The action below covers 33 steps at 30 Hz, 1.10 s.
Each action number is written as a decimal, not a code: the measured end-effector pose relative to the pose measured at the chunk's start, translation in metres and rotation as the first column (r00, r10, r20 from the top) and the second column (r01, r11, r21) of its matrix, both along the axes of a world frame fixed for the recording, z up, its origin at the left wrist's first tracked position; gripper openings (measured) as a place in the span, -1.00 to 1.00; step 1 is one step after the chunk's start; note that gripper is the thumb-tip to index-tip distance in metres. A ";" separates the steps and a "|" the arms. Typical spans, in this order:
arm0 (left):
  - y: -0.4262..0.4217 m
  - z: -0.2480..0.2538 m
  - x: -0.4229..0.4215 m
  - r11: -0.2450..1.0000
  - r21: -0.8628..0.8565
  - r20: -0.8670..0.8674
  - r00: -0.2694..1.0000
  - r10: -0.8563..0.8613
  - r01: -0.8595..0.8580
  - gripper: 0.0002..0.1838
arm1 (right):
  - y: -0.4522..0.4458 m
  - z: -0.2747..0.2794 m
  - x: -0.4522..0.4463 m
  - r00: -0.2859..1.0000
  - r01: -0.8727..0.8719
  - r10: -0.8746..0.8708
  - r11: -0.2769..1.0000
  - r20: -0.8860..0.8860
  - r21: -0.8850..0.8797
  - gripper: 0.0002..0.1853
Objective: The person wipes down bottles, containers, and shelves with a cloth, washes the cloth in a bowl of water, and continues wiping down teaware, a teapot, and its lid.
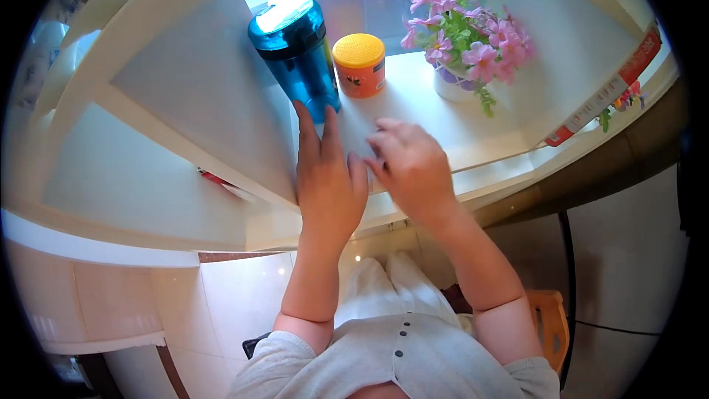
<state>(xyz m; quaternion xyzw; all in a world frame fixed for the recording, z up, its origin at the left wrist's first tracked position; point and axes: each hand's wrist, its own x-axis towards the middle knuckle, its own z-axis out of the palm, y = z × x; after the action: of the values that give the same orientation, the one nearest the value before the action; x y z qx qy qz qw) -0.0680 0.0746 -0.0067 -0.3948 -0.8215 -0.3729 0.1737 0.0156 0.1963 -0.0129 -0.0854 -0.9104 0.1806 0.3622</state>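
Observation:
A translucent blue bottle (295,52) with a dark blue lid stands on the white shelf. My left hand (329,170) reaches up to its foot, fingers stretched out and apart. Two of its fingertips overlap the bottle's lower edge, but whether they touch it I cannot tell. Just right of the bottle is an orange tub (360,74) with a yellow lid. Below the tub, my right hand (413,162) hovers over the shelf near my left thumb. Its fingers are loosely bent, slightly blurred and apart, and I see nothing in them.
A white pot of pink flowers (480,52) stands on the shelf's right side. Upright white panels bound the shelf on both sides, the right one with a red and white strip (605,92) along its edge. Behind is a window (369,7). An orange-brown chair (550,325) is at lower right.

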 end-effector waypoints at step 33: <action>-0.009 -0.001 0.061 0.784 0.149 0.072 0.784 -0.617 0.603 -0.42 | 0.020 0.007 0.128 0.938 0.283 -0.344 0.704 0.035 -0.652 -0.71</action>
<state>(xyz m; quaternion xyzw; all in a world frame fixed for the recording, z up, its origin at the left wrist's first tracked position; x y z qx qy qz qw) -0.0072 0.0657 -0.0079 -0.6059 -0.6347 -0.4793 0.0186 0.1436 0.2165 -0.0057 -0.3505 -0.7463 0.4232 0.3756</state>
